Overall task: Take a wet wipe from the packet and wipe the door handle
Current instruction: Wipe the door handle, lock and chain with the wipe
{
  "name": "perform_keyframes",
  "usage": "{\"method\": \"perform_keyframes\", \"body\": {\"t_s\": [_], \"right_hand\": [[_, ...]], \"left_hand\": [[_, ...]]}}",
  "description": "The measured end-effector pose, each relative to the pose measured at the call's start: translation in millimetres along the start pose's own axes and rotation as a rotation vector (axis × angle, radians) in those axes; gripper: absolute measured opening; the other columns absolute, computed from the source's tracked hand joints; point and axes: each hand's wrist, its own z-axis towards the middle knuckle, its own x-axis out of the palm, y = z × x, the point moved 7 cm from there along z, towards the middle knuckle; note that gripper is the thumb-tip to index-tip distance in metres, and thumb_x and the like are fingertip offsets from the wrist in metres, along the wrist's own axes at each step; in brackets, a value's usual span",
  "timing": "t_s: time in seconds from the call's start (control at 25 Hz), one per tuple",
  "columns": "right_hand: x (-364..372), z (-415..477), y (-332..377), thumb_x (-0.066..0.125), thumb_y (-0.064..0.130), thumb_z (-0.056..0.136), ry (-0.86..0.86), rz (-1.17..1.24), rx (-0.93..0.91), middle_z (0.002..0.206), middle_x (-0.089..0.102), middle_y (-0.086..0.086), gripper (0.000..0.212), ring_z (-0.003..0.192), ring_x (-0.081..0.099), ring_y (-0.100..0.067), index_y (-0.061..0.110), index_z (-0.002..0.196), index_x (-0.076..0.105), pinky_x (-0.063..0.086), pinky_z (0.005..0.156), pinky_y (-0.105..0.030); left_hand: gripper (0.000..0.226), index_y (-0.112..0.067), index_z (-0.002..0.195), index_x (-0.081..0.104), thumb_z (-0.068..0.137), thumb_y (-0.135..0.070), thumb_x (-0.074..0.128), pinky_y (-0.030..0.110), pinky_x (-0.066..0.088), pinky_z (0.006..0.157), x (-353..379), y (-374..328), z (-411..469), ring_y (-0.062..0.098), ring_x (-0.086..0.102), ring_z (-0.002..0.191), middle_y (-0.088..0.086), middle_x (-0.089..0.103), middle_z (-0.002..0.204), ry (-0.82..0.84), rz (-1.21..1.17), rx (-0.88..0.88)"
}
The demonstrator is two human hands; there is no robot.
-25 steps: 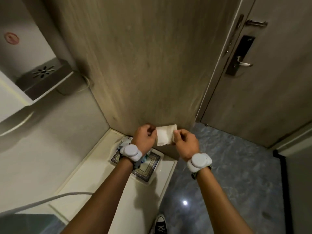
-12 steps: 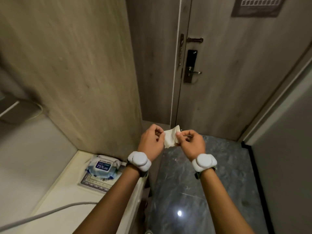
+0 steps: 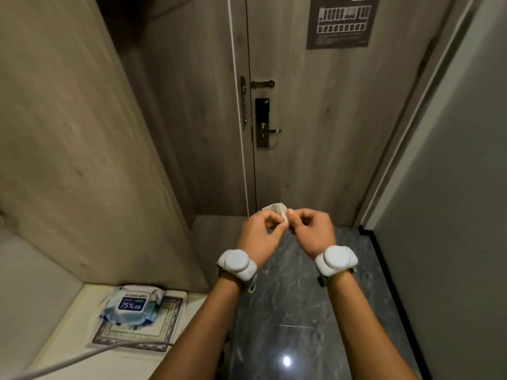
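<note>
The wet wipe [image 3: 275, 211] is already out of the packet [image 3: 131, 304], which lies on the desk [image 3: 68, 341] at the left. The left hand [image 3: 259, 234] and right hand [image 3: 311, 231] both pinch it, bunched between their fingertips. The door handle [image 3: 270, 131] is well apart ahead, not yet wiped.

packet [image 3: 133, 304] on mat [image 3: 142, 329], low left | wipe [image 3: 277, 209] between hands, centre | door handle [image 3: 271, 131] beyond, above
</note>
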Motion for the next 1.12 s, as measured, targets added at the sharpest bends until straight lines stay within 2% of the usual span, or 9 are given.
{"method": "perform_keyframes", "body": {"t_s": [0.12,0.28,0.36,0.44,0.64,0.76,0.84,1.0,1.12], "right_hand": [[-12,1,-1,0.065,0.032,0.093,-0.018,0.005,0.003,0.069,0.073,0.001,0.028,0.071,0.068,-0.014,0.018,0.071,0.074,0.059,0.077,-0.044],[-32,6,-6,0.065,0.034,0.092,-0.079,-0.023,0.014,0.072,0.075,0.002,0.027,0.078,0.073,-0.018,0.016,0.075,0.076,0.059,0.079,-0.042],[-37,8,-7,0.065,0.035,0.091,-0.065,-0.009,0.017,0.072,0.075,0.002,0.027,0.078,0.073,-0.018,0.017,0.075,0.076,0.059,0.080,-0.044],[-40,10,-7,0.065,0.035,0.092,-0.041,0.005,0.011,0.072,0.076,0.001,0.027,0.080,0.073,-0.021,0.017,0.076,0.077,0.059,0.080,-0.047],[-56,21,-16,0.065,0.035,0.092,0.018,0.031,0.006,0.076,0.077,-0.002,0.026,0.083,0.073,-0.024,0.016,0.080,0.078,0.058,0.083,-0.048],[-67,27,-25,0.065,0.035,0.092,-0.006,-0.027,-0.002,0.072,0.074,-0.003,0.030,0.072,0.068,-0.015,0.014,0.073,0.074,0.058,0.077,-0.042],[-75,34,-32,0.062,0.035,0.094,-0.018,-0.036,0.005,0.073,0.072,-0.005,0.031,0.069,0.061,-0.011,0.014,0.072,0.070,0.054,0.071,-0.037],[-84,59,-37,0.053,0.033,0.099,0.001,-0.046,0.009,0.079,0.068,-0.002,0.026,0.074,0.060,-0.015,0.015,0.084,0.064,0.043,0.068,-0.028],[-82,85,-36,0.053,0.030,0.100,0.035,-0.041,-0.019,0.082,0.068,-0.005,0.024,0.076,0.061,-0.017,0.012,0.090,0.065,0.047,0.068,-0.031]], "left_hand": [[0.009,-0.013,0.090,0.070,0.086,-0.021,0.071,0.017,0.055,0.073,9,-5,2,0.002,0.068,0.080,-0.004,0.073,0.086,0.007,-0.038,-0.012],[0.011,-0.005,0.091,0.066,0.089,-0.016,0.067,0.028,0.057,0.076,22,-9,11,0.013,0.069,0.081,0.006,0.072,0.087,0.051,-0.147,-0.039],[0.017,-0.004,0.092,0.065,0.090,-0.021,0.068,0.032,0.057,0.075,29,-15,14,0.018,0.070,0.082,0.009,0.072,0.088,0.061,-0.185,-0.047],[0.020,-0.004,0.092,0.065,0.090,-0.024,0.067,0.032,0.056,0.073,33,-19,19,0.019,0.070,0.081,0.010,0.072,0.086,0.045,-0.151,-0.038],[0.010,-0.006,0.087,0.067,0.089,-0.016,0.066,0.032,0.055,0.071,49,-24,34,0.021,0.069,0.078,0.008,0.071,0.080,0.039,-0.139,-0.044],[0.007,-0.010,0.086,0.066,0.088,-0.016,0.063,0.036,0.057,0.072,57,-21,43,0.023,0.068,0.077,0.007,0.070,0.079,0.030,-0.081,-0.069],[0.007,-0.013,0.086,0.063,0.089,-0.019,0.061,0.034,0.056,0.070,59,-18,52,0.021,0.067,0.076,0.005,0.069,0.078,0.015,-0.043,-0.083],[0.011,-0.013,0.088,0.060,0.093,-0.023,0.060,0.030,0.052,0.067,61,-19,75,0.020,0.065,0.075,0.004,0.067,0.080,0.057,0.072,-0.008],[0.011,-0.014,0.088,0.059,0.094,-0.023,0.060,0.029,0.052,0.064,57,-21,101,0.020,0.065,0.075,0.005,0.067,0.082,0.073,0.119,0.036]]}}
